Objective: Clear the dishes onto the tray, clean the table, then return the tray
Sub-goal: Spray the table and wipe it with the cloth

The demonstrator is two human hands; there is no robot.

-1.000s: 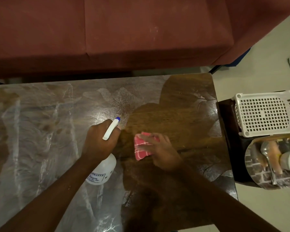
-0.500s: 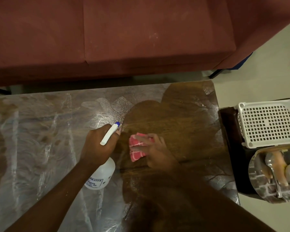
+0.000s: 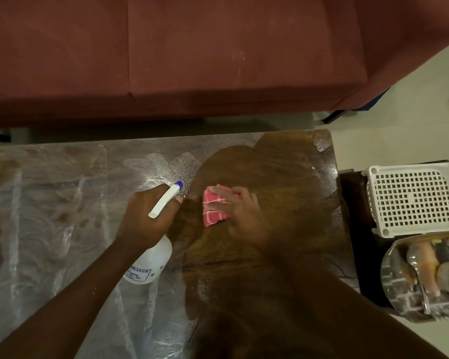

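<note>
My left hand (image 3: pixel 145 216) grips a white spray bottle (image 3: pixel 151 263) by its neck, with the blue-tipped nozzle (image 3: pixel 178 184) pointing away over the table (image 3: pixel 49 216). Just right of it, my right hand (image 3: pixel 244 216) presses a folded pink checked cloth (image 3: pixel 214 208) flat on the wooden top, its fingers laid over the cloth. The tabletop's left part shows whitish wet streaks, while its right part looks dark and plain. A shiny metal tray (image 3: pixel 399 288) with a spoon and dishes sits low at the right, off the table.
A white perforated plastic basket (image 3: pixel 410 200) stands on a dark side table (image 3: pixel 353 203) beside the tray. A red-brown sofa (image 3: pixel 192 60) runs along the table's far edge. Pale floor (image 3: pixel 412 99) shows at the right.
My right hand has slid the pink cloth a little to the left, nearer the bottle. The left hand keeps hold of the bottle in about the same spot.
</note>
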